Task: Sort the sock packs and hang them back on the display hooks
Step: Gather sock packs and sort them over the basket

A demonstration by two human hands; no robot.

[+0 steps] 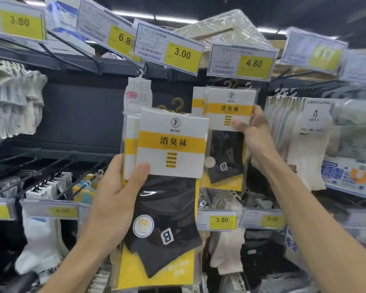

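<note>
My left hand (116, 191) grips a stack of black-sock packs (169, 208) with white and yellow header cards and gold hangers, thumb pressed on the front card. Further right, my right hand (254, 132) holds another identical black-sock pack (226, 157) by its header card, raised up under the 4.80 price tag (241, 61). That pack's gold hanger (231, 83) sits just below the tag; I cannot tell whether it is on the hook. A second similar pack shows behind it.
A white-sock pack (136, 96) hangs under the 3.00 tag (169, 49). White socks (11, 102) hang at left, pale packs (294, 134) at right. Lower hooks carry more packs, with 3.50 (217, 219) and 5.80 tags below. Bare black hooks (40, 166) jut out at lower left.
</note>
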